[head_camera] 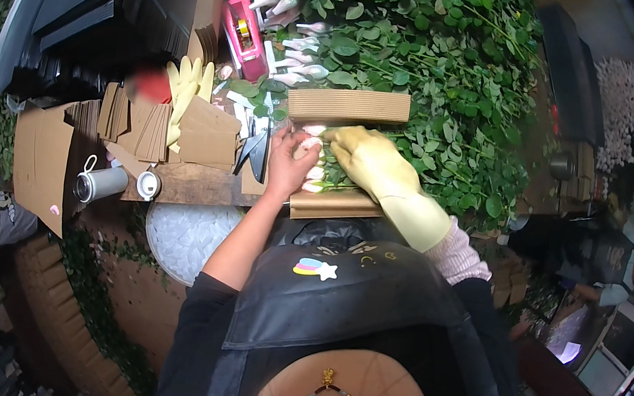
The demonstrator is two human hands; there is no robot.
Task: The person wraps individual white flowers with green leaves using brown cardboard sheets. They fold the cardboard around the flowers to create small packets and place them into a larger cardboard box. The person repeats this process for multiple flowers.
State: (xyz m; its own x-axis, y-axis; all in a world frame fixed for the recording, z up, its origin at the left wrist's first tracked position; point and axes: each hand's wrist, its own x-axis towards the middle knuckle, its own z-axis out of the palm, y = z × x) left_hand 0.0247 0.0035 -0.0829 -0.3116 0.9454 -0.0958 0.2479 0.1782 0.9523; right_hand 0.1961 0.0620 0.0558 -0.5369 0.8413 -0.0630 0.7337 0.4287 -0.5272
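Pale pink-white rose heads (315, 173) lie in a row with their green stems and leaves, between an upright corrugated cardboard strip (348, 106) and a folded brown cardboard edge (335, 206). My bare left hand (293, 160) is at the heads from the left, thumb and fingers curled around one bloom. From the right, my right hand (360, 154), in a pale yellow rubber glove, lies over the stems and leaves just beside the heads; its fingertips are partly hidden. Scissors (253, 148) with dark handles lie left of my left hand.
Leafy rose stems (431, 92) are heaped behind and right, with net-sleeved blooms (300, 60) along their left side. A pink tape dispenser (246, 40), spare yellow glove (186, 86), cardboard pieces (209, 136), metal flask (101, 184) and its lid (148, 185) are on the left.
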